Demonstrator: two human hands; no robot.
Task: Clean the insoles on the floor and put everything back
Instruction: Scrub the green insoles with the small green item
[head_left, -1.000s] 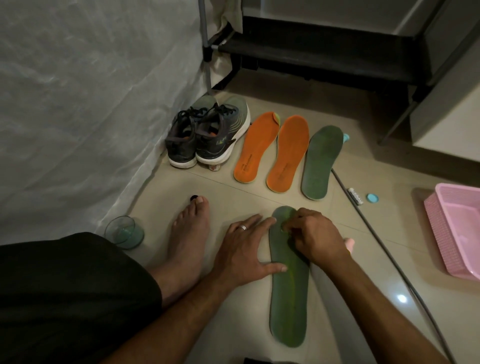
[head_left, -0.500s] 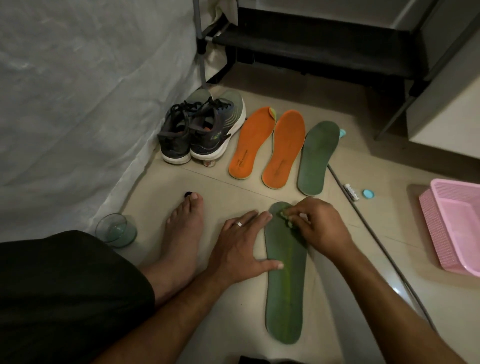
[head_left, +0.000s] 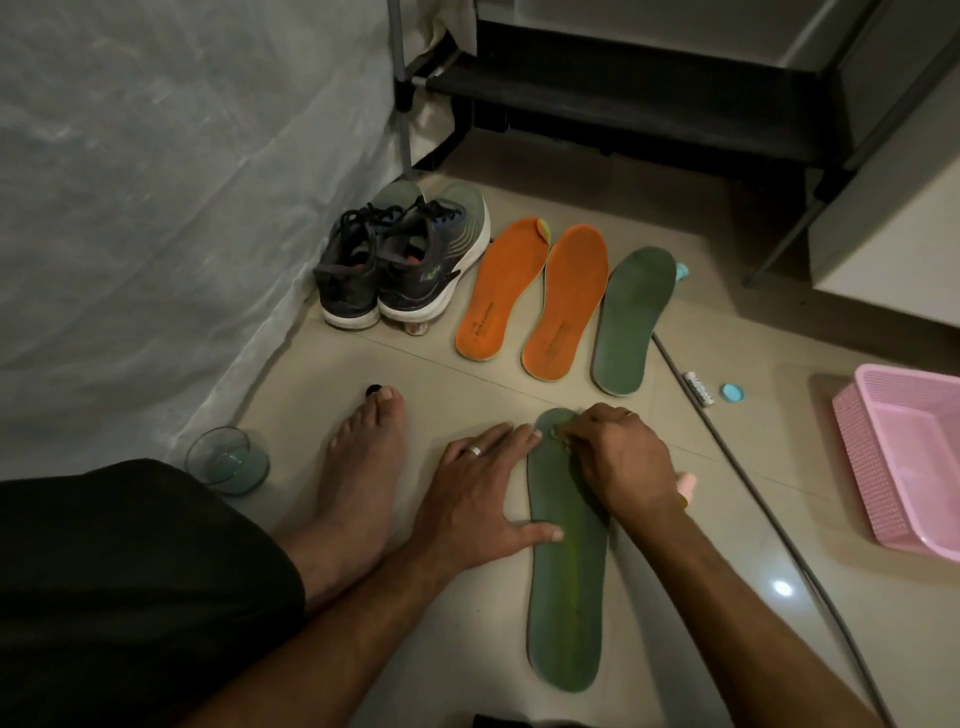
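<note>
A green insole (head_left: 566, 597) lies lengthwise on the tiled floor in front of me. My left hand (head_left: 478, 499) rests flat beside its left edge, fingers spread, thumb pressing on the insole. My right hand (head_left: 618, 462) is closed over the insole's toe end around a small pink-handled brush (head_left: 685, 486); only the pink end shows behind the hand. Further back lie two orange insoles (head_left: 498, 291) (head_left: 569, 301) and a second green insole (head_left: 631, 317), side by side. A pair of grey sneakers (head_left: 400, 260) stands to their left.
A pink plastic basket (head_left: 878, 478) sits at the right. A grey cable (head_left: 748, 478) runs diagonally across the floor, with a small white tube (head_left: 698, 387) and a blue cap (head_left: 732, 392) near it. A glass (head_left: 228, 460) stands left of my bare foot (head_left: 358, 483). A plastic sheet hangs at left.
My right hand has shifted a little along the toe end of the near green insole. My left hand stays flat beside it.
</note>
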